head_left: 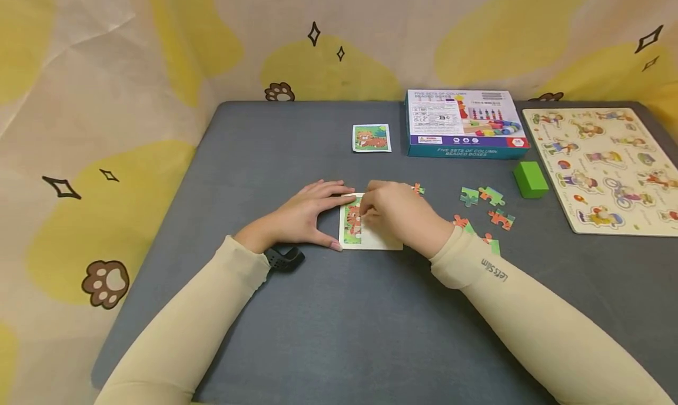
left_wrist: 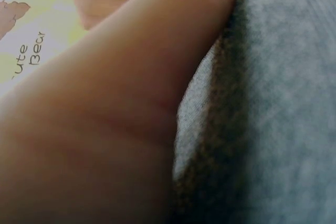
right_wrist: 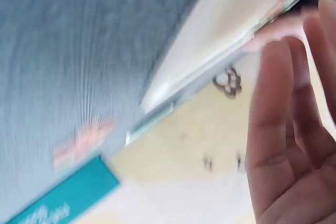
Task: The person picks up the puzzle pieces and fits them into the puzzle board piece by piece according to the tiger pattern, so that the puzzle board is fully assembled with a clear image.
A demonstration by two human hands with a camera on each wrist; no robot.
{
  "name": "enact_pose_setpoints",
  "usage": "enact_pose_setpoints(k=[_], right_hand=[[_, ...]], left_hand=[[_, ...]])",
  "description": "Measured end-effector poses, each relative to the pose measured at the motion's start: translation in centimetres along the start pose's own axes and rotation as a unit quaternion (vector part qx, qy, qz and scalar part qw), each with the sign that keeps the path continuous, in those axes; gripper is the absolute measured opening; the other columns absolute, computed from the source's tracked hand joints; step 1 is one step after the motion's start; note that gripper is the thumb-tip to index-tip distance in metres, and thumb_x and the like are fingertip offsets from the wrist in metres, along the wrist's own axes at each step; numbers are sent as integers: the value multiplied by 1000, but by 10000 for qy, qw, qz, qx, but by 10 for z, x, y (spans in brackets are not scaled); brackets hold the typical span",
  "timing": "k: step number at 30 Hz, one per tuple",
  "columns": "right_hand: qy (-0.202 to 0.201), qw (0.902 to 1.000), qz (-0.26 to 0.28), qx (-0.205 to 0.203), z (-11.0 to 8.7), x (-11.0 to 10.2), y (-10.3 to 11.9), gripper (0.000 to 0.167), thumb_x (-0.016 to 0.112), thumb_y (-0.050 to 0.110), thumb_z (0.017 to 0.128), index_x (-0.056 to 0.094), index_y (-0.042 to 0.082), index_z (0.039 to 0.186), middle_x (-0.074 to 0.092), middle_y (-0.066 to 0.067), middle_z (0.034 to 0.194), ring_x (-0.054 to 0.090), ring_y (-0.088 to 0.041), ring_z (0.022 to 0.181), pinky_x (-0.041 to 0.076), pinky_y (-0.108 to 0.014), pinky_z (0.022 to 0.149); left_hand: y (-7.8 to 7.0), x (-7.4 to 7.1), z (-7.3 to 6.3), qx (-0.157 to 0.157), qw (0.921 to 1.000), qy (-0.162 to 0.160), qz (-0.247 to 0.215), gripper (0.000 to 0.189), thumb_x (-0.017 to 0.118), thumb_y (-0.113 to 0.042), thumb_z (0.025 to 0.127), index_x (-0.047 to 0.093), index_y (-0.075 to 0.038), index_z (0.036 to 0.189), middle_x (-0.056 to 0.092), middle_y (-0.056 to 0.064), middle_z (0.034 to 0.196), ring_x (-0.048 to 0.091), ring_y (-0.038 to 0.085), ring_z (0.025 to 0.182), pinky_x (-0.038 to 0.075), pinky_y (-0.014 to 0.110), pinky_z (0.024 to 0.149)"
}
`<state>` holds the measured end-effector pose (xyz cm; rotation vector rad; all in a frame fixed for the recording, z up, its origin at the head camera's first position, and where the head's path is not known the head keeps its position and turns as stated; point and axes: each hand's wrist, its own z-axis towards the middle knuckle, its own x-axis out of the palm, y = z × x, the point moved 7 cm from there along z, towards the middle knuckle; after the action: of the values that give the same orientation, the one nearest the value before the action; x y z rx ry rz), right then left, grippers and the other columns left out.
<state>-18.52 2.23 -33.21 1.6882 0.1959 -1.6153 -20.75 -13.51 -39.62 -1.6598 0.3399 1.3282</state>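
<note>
A small jigsaw frame [head_left: 384,242] lies on the dark grey table, its left side filled with pieces [head_left: 352,225] showing an orange tiger on green; the rest of its base is bare white. My left hand [head_left: 307,212] rests at the frame's left side, thumb by the near corner and forefinger across the far corner. Over the middle of the frame, my right hand [head_left: 399,211] bends its fingers down and pinches at a puzzle piece [head_left: 356,215] by the filled part's edge. Its fingertips partly hide that spot. In the right wrist view the frame [right_wrist: 184,66] appears edge-on beyond the fingers.
Several loose puzzle pieces [head_left: 469,196] lie to the right, some partly behind the right arm. A tiger picture card [head_left: 372,138] lies farther back, left of a beaded-column box [head_left: 466,125]. A green block [head_left: 531,179] sits beside a wooden picture board [head_left: 609,163].
</note>
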Motion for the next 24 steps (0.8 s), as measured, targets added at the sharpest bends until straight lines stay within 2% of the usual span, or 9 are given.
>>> enact_pose_setpoints(k=[3, 6, 9, 12, 15, 17, 24], right_hand=[[-153, 9993, -85, 328, -3, -26, -16, 12, 86, 3, 87, 81, 4, 98, 71, -7, 96, 68, -24, 86, 59, -41, 80], [-36, 9957, -294, 875, -6, -42, -38, 16, 87, 6, 86, 81, 4, 100, 72, -9, 93, 66, -25, 82, 59, -43, 77], [268, 9880, -594, 1400, -12, -43, -60, 23, 89, 15, 86, 80, 4, 104, 72, -10, 95, 66, -27, 82, 58, -47, 74], [583, 9785, -882, 1772, -16, -37, -77, 36, 89, 28, 86, 79, 5, 112, 71, -13, 103, 64, -30, 89, 57, -50, 75], [804, 9725, -955, 1964, -18, -30, -89, 48, 89, 35, 86, 76, 3, 119, 67, -16, 107, 62, -33, 91, 56, -52, 73], [842, 9715, -893, 2030, -19, -28, -94, 50, 89, 37, 85, 75, 3, 119, 64, -16, 107, 60, -33, 90, 55, -52, 73], [838, 9745, -505, 2019, -18, -24, -98, 46, 89, 29, 87, 75, 1, 119, 64, -17, 110, 60, -34, 93, 54, -54, 84]], left_hand=[[0, 1, 2, 0, 10000, 30, 15, 102, 89, -55, 79, 44, -14, 161, 35, 2, 167, 20, 25, 158, 6, 47, 129], [1, 1, 2, -17, 10000, 48, 37, 101, 89, -54, 80, 44, -13, 161, 35, 3, 167, 20, 25, 158, 5, 47, 129], [3, 2, 1, -49, 9999, 75, 59, 102, 89, -54, 79, 44, -13, 161, 35, 3, 167, 19, 24, 158, 6, 47, 129], [3, 2, 0, -52, 9999, 82, 38, 102, 90, -54, 79, 44, -13, 161, 35, 2, 168, 19, 24, 158, 6, 48, 129], [3, 2, 0, -28, 10000, 52, 5, 101, 90, -53, 79, 44, -13, 161, 35, 2, 167, 20, 24, 158, 6, 48, 129], [3, 2, 0, -15, 10000, 33, 8, 101, 90, -53, 79, 45, -13, 161, 35, 2, 167, 20, 24, 158, 6, 47, 129], [2, 2, 0, 17, 10000, 20, -9, 101, 90, -52, 79, 45, -13, 160, 36, 3, 167, 20, 25, 158, 5, 47, 129]])
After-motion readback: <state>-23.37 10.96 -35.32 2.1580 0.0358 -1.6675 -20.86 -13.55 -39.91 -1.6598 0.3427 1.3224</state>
